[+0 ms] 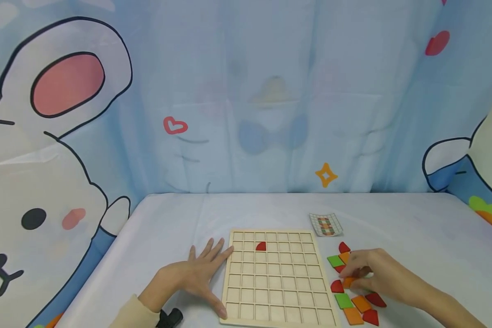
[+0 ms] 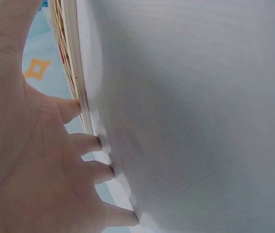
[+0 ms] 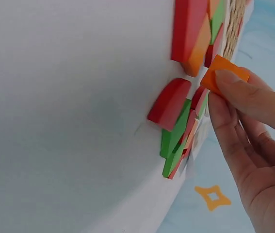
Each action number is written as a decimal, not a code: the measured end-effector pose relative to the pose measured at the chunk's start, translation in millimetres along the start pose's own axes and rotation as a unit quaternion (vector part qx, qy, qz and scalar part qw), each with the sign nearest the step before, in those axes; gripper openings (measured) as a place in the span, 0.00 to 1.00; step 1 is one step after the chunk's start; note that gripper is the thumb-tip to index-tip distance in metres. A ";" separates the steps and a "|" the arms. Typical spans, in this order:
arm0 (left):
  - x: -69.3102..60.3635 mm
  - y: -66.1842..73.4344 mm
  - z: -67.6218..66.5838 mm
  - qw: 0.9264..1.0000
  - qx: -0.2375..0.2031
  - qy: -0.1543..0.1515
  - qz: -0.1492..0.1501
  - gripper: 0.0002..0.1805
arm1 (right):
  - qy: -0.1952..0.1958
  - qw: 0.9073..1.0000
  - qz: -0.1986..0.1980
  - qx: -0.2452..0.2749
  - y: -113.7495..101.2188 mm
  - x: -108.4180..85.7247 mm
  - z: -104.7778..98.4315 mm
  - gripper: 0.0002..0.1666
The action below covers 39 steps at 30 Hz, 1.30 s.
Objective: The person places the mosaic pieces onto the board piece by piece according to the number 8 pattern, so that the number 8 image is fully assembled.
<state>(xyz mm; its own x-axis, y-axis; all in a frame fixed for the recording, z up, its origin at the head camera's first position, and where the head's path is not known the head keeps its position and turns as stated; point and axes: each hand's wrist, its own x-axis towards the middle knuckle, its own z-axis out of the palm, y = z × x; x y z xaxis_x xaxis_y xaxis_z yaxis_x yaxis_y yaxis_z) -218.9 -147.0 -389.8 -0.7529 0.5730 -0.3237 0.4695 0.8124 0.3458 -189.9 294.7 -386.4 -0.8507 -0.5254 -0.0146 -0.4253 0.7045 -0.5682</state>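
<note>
A wooden grid board (image 1: 279,282) lies on the table, with one red quarter-round tile (image 1: 261,247) in a cell of its second row. My left hand (image 1: 194,274) is spread along the board's left side, its thumb and index finger touching the edge. At the right of the board, my right hand (image 1: 383,275) pinches an orange square tile (image 3: 219,63) between thumb and fingers, above a loose group of tiles. Around it lie green square tiles (image 1: 344,300), other orange squares (image 1: 353,316) and red quarter-round tiles (image 1: 371,317). The hand hides part of the group.
A small pattern card (image 1: 326,225) with a coloured grid lies beyond the board's top right corner. White cloth (image 1: 180,214) covers the table. A printed blue curtain (image 1: 246,91) hangs behind it. Near the left wrist is a black object (image 1: 173,317).
</note>
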 end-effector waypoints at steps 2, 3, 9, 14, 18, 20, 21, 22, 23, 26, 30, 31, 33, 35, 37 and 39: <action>0.4 0.4 -0.2 1.000 0.001 0.000 -0.001 0.74 | 0.008 1.000 -0.021 0.005 1.1 1.1 -1.3 0.13; 0.6 0.3 -0.3 1.000 0.003 0.000 -0.001 0.75 | 0.011 1.000 -0.026 0.007 0.8 2.6 -2.0 0.13; 1.4 -1.2 -0.5 1.000 0.005 0.000 -0.002 0.76 | 0.031 0.998 -0.050 0.018 -12.1 23.4 -4.1 0.14; 1.4 -1.9 -0.1 1.000 0.002 -0.003 -0.004 0.76 | 0.037 0.995 -0.088 0.043 -27.6 49.4 -3.4 0.14; 1.8 -1.5 0.8 1.000 0.001 -0.005 -0.003 0.75 | 0.036 0.992 -0.110 0.053 -35.7 69.3 0.7 0.12; 2.1 -1.5 1.0 1.000 0.002 -0.005 -0.002 0.75 | 0.038 0.992 -0.111 0.051 -38.6 79.1 3.4 0.12; 2.4 -1.8 1.2 1.000 0.002 -0.004 -0.001 0.75 | 0.039 0.991 -0.116 0.049 -39.6 84.0 4.9 0.12; 2.7 -1.9 1.2 1.000 0.003 -0.003 0.000 0.75 | 0.038 0.991 -0.119 0.048 -40.4 88.8 6.5 0.12; 3.0 -2.1 1.3 1.000 0.003 -0.002 0.001 0.75 | 0.038 0.991 -0.123 0.046 -41.4 93.7 8.1 0.12; 4.2 -2.8 1.8 1.000 0.001 0.002 0.004 0.75 | 0.027 0.989 -0.133 0.059 -44.0 107.7 13.0 0.12; 5.4 -2.8 2.1 1.000 0.000 0.002 0.005 0.75 | 0.020 0.986 -0.153 0.070 -47.7 121.8 19.4 0.12; 5.4 -2.6 2.1 1.000 0.000 0.002 0.005 0.75 | 0.021 0.985 -0.156 0.068 -48.6 124.6 21.0 0.11; 5.4 -2.7 2.4 1.000 0.001 0.003 0.004 0.75 | 0.025 0.984 -0.163 0.065 -50.0 129.5 23.9 0.11; 4.8 -2.5 2.5 1.000 0.004 0.003 0.003 0.75 | 0.030 0.984 -0.164 0.062 -51.3 134.0 26.2 0.11; 3.9 -2.2 2.4 1.000 0.004 0.004 0.002 0.75 | 0.033 0.985 -0.158 0.061 -52.2 138.1 28.0 0.10; 3.3 -2.5 2.3 1.000 0.002 0.004 0.002 0.75 | 0.034 0.986 -0.153 0.063 -52.8 141.3 29.3 0.10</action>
<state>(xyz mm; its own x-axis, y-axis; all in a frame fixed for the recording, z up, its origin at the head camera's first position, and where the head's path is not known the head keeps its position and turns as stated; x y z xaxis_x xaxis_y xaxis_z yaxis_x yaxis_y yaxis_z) -221.5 -146.9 -393.8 -0.7546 0.5752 -0.3157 0.4747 0.8107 0.3427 -278.6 169.2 -382.6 -0.7098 -0.6673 0.2257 -0.6268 0.4520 -0.6347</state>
